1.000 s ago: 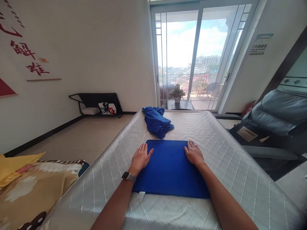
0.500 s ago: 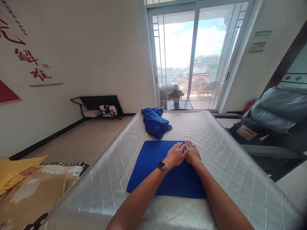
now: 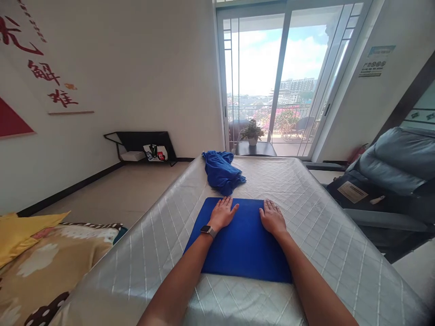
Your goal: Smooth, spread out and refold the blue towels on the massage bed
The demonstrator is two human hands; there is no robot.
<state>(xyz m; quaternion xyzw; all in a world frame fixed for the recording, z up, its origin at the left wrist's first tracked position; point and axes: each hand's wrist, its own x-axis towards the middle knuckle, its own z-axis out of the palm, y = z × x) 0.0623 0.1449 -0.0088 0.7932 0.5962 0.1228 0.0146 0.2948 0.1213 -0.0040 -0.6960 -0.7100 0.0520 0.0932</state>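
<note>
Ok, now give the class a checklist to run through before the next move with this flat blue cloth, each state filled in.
1. Flat blue cloth free of obvious creases on top: ok.
2. Left hand palm down on it, by the far edge: ok.
3. Right hand palm down at its far right corner: ok.
4. Hands apart, with cloth showing between them: ok.
5. Crumpled blue cloth well clear of the flat one: not ok; it lies just beyond the far edge, close to the left hand.
6. Underside smooth: cannot tell, hidden.

This looks like a home, with a padded recliner [image 3: 404,156], patterned bedding [image 3: 68,260] and sliding balcony door [image 3: 280,68].
</note>
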